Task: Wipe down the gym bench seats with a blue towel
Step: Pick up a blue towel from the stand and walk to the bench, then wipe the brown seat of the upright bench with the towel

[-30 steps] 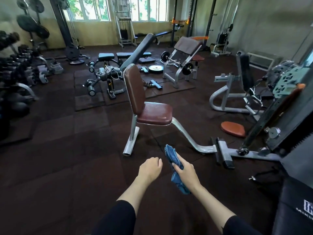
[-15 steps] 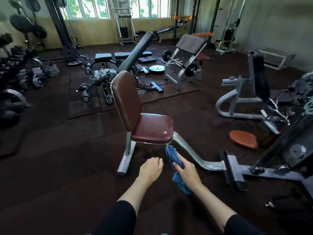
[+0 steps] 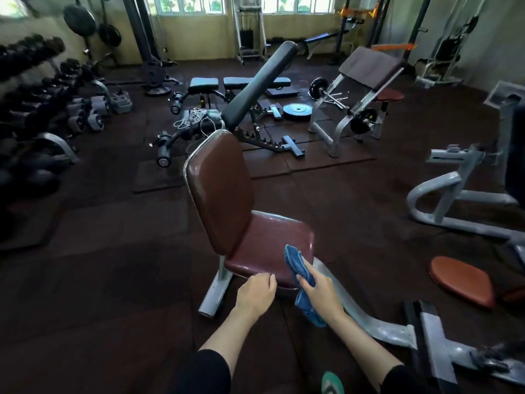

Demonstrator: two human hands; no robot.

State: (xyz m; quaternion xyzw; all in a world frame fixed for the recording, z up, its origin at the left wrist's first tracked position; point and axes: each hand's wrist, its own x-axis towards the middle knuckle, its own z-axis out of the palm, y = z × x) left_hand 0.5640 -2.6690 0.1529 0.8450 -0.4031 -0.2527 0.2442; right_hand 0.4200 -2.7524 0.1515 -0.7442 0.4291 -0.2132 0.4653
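A brown padded seat (image 3: 270, 243) with an upright brown backrest (image 3: 218, 189) stands on a grey metal frame right in front of me. My right hand (image 3: 319, 291) grips a crumpled blue towel (image 3: 298, 268); the towel's top end lies over the seat's near right corner, and its lower end hangs below my palm. My left hand (image 3: 255, 294) is held in a loose fist at the seat's front edge, with nothing in it. Whether its knuckles touch the pad I cannot tell.
A grey frame rail (image 3: 369, 322) runs right from the seat to a foot bar. An orange-brown pad (image 3: 463, 280) lies at right. A black incline bench (image 3: 255, 89) and a curl bench (image 3: 369, 66) stand behind. A dumbbell rack (image 3: 34, 109) lines the left.
I have come closer to the brown seat, which now fills the middle of view. Both hands have reached its front edge, and the towel's top now lies over the seat's corner.
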